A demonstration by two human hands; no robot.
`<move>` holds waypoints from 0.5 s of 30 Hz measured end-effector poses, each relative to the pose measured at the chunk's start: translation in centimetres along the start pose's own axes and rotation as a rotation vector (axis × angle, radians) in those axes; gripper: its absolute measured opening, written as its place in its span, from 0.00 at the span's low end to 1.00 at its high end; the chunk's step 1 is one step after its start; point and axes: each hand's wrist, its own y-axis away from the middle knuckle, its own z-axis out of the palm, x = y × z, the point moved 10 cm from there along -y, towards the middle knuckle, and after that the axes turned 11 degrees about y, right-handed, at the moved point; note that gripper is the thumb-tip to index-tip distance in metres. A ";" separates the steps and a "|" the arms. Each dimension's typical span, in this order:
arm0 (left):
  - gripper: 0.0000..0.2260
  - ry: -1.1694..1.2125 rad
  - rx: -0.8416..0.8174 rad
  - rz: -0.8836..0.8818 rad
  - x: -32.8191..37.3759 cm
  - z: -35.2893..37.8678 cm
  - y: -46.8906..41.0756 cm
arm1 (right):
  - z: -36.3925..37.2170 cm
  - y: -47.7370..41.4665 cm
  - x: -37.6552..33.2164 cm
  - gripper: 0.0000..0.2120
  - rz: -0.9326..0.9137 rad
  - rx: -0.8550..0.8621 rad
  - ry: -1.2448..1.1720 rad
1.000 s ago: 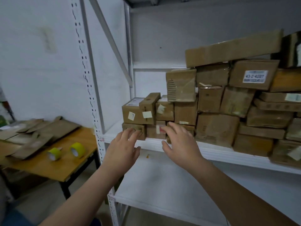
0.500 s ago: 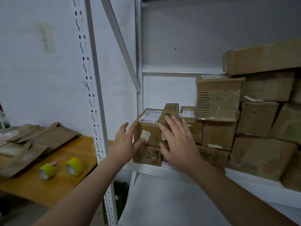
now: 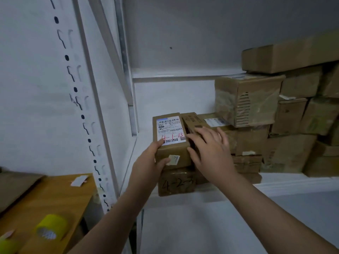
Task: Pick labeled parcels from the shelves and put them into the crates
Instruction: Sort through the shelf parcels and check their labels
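Observation:
A small cardboard parcel (image 3: 173, 153) with a white shipping label and red handwriting on top sits at the left end of the stack on the white shelf (image 3: 293, 184). My left hand (image 3: 149, 165) grips its left front corner, thumb on the front face and fingers at its left side. My right hand (image 3: 209, 151) lies on the narrow brown parcel (image 3: 190, 120) just right of it, thumb pressed into the gap between the two. Beneath sits a parcel marked 4-2-3 (image 3: 176, 183). No crate is in view.
Many more cardboard parcels (image 3: 293, 116) are stacked to the right, one long box (image 3: 286, 57) on top. A perforated white upright (image 3: 86, 116) stands at left. A wooden table (image 3: 55, 198) below left holds a yellow tape roll (image 3: 49, 229). A lower shelf (image 3: 201, 226) lies beneath.
Both hands have reached forward from the shelf edge to the stack; my left hand has taken hold of the labeled parcel and my right has settled on its neighbour. The camera moved closer.

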 end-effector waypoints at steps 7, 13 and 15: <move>0.17 0.324 0.072 0.083 -0.1 -0.9 2.5 | 0.2 0.6 -0.5 0.32 0.162 -0.071 0.005; 0.12 0.719 0.199 -0.038 0.4 -2.6 3.0 | 0.3 1.9 -0.5 0.27 0.194 -0.010 -0.108; 0.15 0.697 0.194 -0.026 0.8 -3.1 2.9 | 0.1 2.1 -0.7 0.25 0.203 0.025 -0.141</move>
